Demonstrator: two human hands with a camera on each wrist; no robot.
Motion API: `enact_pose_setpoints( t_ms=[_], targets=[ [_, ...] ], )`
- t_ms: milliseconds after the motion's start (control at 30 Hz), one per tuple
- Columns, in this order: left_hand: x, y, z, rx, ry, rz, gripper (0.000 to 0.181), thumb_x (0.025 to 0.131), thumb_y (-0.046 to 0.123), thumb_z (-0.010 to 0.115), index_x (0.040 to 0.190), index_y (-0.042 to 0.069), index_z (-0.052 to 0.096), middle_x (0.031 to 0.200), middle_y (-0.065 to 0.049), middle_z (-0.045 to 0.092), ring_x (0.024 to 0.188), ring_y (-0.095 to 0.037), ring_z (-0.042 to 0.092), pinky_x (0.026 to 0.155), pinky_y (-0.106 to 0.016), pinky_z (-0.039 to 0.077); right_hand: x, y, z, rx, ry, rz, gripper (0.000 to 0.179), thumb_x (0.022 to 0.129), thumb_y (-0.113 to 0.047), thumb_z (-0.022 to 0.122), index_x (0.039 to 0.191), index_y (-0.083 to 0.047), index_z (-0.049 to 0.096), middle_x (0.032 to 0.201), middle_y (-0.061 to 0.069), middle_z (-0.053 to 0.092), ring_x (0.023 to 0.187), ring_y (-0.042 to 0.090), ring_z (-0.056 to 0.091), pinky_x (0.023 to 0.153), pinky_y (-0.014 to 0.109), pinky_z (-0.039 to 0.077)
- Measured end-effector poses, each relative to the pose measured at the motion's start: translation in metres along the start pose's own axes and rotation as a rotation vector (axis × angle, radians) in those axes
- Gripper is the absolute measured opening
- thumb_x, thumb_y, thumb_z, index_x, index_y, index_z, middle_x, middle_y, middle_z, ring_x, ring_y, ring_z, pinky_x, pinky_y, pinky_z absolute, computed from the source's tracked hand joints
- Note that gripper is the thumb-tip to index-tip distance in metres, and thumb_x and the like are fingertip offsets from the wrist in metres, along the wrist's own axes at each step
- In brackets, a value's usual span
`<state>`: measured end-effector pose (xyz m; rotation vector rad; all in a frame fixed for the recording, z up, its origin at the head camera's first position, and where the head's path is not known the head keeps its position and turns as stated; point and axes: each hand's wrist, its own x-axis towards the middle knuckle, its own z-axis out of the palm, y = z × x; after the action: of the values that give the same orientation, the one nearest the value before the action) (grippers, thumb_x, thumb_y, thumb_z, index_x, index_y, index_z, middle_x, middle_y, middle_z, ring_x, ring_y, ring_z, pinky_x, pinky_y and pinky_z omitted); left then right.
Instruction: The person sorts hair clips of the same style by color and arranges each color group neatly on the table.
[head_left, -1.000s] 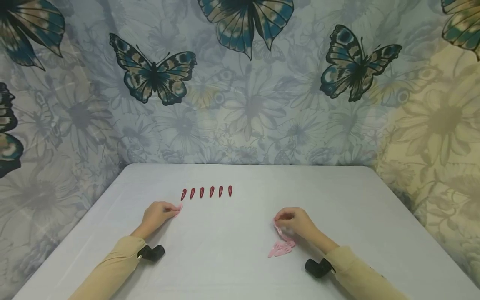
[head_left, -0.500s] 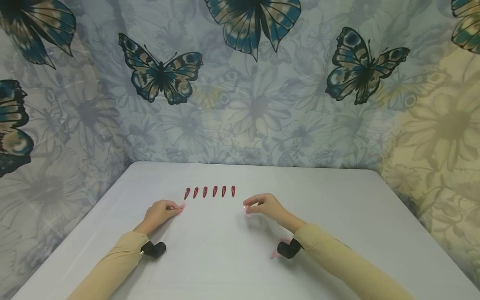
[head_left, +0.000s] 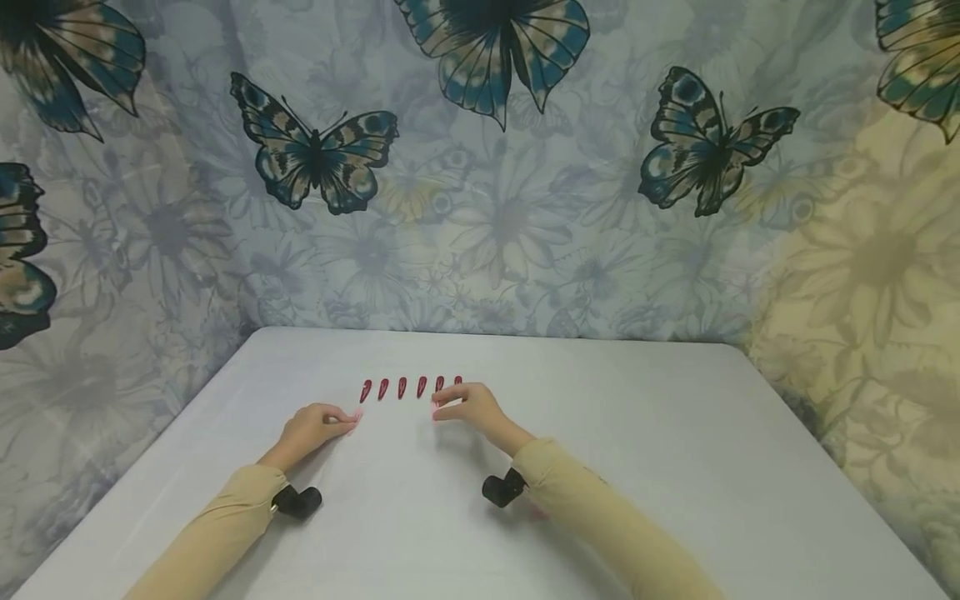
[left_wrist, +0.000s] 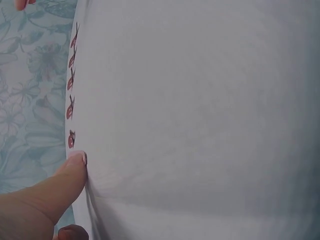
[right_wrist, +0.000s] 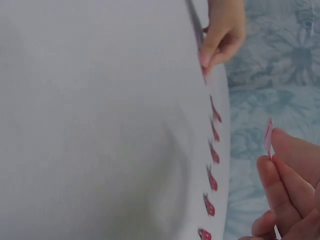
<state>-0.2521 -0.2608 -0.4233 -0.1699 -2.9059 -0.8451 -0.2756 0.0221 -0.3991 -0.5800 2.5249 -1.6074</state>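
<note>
Several red snap hair clips [head_left: 402, 387] lie in a row toward the back of the white table. Just in front of the row's left end, my left hand [head_left: 309, 432] pinches a pink hair clip [head_left: 357, 417] at the table surface. My right hand [head_left: 478, 411] is raised off the table, before the right end of the row. Between its thumb and fingers it pinches another pink hair clip [right_wrist: 268, 137], seen edge-on in the right wrist view. From the head, my right hand partly covers the rightmost red clips.
Black wrist cameras [head_left: 297, 503] hang beneath both sleeves. A sliver of pink [head_left: 537, 511] shows beside the right sleeve, which hides the rest of the pink clips there. Behind the table [head_left: 637, 417] stands a wall covering [head_left: 510, 250] with butterflies and flowers.
My right hand has lifted a pink hair clip from the small pile at the right and carried it left toward the red row. My left hand has stayed in place with its clip.
</note>
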Motion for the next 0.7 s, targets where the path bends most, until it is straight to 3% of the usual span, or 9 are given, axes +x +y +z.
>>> enact_pose_setpoints(
  t_ms=[167,200,433,700],
  targets=[
    [-0.004,-0.001,-0.001,-0.008,0.002,-0.025,0.017,0.076,0.026,0.071,0.081,0.01,0.072,0.06,0.002,0.043,0.056,-0.016,0.036,0.049,-0.03,0.029,0.012,0.003,0.025,0.002,0.006,-0.014,0.025,0.067,-0.015,0.079,0.091,-0.01,0.072,0.08,-0.002,0.066,0.078,0.016,0.054,0.064,0.029,0.041],
    [-0.005,-0.001,-0.001,-0.009,-0.001,-0.027,0.017,0.076,0.026,0.071,0.08,0.01,0.071,0.059,0.002,0.042,0.055,-0.016,0.036,0.049,-0.03,0.029,0.011,-0.005,0.029,0.009,0.01,0.023,0.026,0.067,-0.01,0.078,0.092,-0.007,0.071,0.08,0.0,0.066,0.081,0.018,0.055,0.067,0.031,0.042],
    [-0.005,-0.001,0.0,-0.016,-0.013,-0.032,0.015,0.076,0.026,0.071,0.079,0.011,0.071,0.058,0.003,0.041,0.055,-0.015,0.036,0.049,-0.029,0.028,0.024,-0.008,0.06,0.035,0.05,0.052,0.024,0.067,-0.005,0.076,0.09,-0.004,0.071,0.076,0.001,0.065,0.089,0.016,0.056,0.079,0.03,0.04],
    [0.001,-0.003,0.004,-0.062,-0.012,0.016,0.013,0.077,0.021,0.07,0.078,0.008,0.07,0.057,0.003,0.042,0.055,-0.014,0.034,0.05,-0.029,0.028,0.037,-0.003,0.089,-0.017,0.166,0.01,0.021,0.064,-0.003,0.077,0.084,-0.005,0.073,0.069,-0.002,0.065,0.077,0.008,0.058,0.075,0.023,0.041]
  ],
)
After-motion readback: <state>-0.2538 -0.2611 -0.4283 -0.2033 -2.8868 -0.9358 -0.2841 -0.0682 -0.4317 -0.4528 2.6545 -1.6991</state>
